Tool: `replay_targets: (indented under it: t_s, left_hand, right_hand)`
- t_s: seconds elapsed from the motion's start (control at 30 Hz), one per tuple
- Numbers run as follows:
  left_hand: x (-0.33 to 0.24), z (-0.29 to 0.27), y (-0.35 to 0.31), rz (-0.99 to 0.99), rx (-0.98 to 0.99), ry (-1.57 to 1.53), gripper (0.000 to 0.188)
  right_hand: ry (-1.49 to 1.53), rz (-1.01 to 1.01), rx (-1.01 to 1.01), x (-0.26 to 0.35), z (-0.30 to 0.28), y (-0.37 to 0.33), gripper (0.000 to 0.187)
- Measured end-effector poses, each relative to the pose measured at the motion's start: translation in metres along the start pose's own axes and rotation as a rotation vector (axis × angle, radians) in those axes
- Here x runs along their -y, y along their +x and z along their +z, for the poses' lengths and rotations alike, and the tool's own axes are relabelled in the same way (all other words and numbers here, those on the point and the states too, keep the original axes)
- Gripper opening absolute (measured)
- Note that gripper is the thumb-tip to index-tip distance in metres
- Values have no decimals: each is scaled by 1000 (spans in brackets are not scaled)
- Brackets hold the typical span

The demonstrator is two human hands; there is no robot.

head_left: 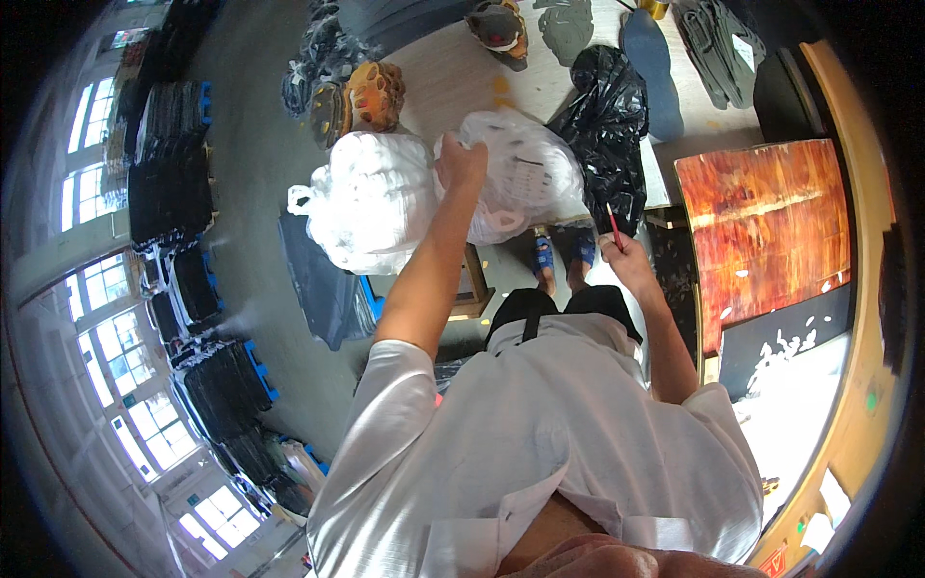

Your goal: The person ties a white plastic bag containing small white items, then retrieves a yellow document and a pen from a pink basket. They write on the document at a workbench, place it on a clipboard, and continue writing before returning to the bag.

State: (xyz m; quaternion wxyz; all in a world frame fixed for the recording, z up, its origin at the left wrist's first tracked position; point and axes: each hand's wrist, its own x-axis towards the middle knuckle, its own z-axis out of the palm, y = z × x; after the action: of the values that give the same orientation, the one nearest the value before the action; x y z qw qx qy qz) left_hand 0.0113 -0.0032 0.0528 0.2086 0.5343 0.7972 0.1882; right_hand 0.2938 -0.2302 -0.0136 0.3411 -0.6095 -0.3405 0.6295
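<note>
My left hand reaches over the table, its fingers curled on the edge of a translucent white plastic bag. Just left of it bulges a fuller white plastic bag, with a loop handle sticking out at its left side. Held in my right hand, near the table's front edge, is a thin red pen-like stick pointing up and away. A crumpled black plastic bag lies beyond its tip, to the right of the translucent bag.
On the table sit orange and dark gloves, a dark blue flat piece and folded grey cloth. An orange-red mottled panel stands at right. Dark stacks line the left. Dark sheets lean below the white bag.
</note>
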Motion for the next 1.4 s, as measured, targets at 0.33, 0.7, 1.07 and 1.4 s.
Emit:
replay_targets:
  t_s: [0.33, 0.7, 1.07, 1.4]
  left_hand:
    - [25, -52, -22, -56, 480, -539, 49]
    - [39, -141, -102, 41, 356, -665, 23]
    - [127, -263, -268, -174, 414, -740, 20]
    - [292, -336, -384, -245, 383, -726, 21]
  right_hand:
    - [0, 14, -41, 0, -9, -12, 23]
    - [-233, -27, -369, 69, -76, -130, 42]
    - [34, 197, -256, 30, -9, -135, 35]
    - [-908, -407, 429, -4, 282, -50, 25]
